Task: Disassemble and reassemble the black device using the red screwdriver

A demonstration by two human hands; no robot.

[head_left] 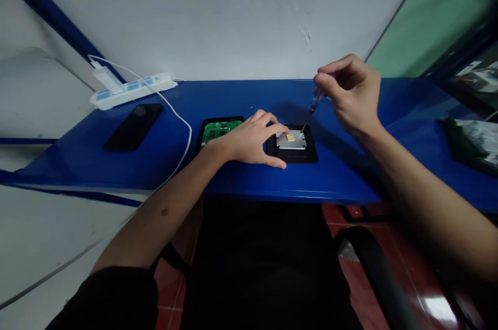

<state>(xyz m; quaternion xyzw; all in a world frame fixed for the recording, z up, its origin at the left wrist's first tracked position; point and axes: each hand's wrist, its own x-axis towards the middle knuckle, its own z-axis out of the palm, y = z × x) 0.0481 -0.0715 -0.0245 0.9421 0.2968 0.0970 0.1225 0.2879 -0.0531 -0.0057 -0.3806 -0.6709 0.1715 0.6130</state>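
My right hand [348, 88] pinches the handle of a screwdriver [314, 102]. Its thin shaft slants down to the right part of a silvery metal plate [292, 142], and the tip appears to meet the plate near its upper right edge. The plate lies in a flat black casing [311, 156] and bears a small yellowish square pad [290, 137]. Over the casing's left side rests my left hand [254, 138], fingers spread, a fingertip touching the plate. Left of that hand, partly covered by it, a green circuit board [218, 130] sits in another black casing.
On the blue table [218, 96], a black phone [133, 127] lies at left near a white power strip [134, 90]. A white cable [189, 138] loops down across the table. A shiny bag [476, 140] lies at the far right. The wall borders the back edge.
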